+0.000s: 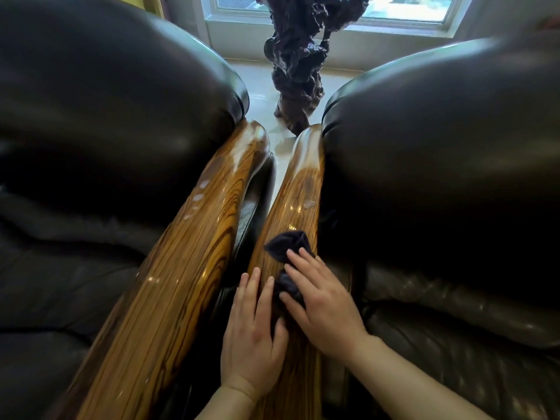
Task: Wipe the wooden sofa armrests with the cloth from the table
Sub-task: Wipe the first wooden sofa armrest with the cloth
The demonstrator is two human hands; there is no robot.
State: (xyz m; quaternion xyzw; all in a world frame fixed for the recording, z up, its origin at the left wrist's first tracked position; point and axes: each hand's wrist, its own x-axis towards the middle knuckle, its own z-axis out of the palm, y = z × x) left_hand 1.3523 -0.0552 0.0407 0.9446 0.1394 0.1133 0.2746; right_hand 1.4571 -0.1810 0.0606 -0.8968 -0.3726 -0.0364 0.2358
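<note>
Lying on the right-side armrest [300, 192], the dark cloth [286, 247] is being pressed by the right hand [324, 307], fingers flat and spread. The left hand [251, 338] is resting flat on that armrest, touching the cloth's near end. A second armrest [188, 253] is running alongside and leather cushions [439, 131] are flanking both. A gnarled sculpture [300, 65] is standing past the armrest's far end. Both hands are hiding the cloth's middle.
</note>
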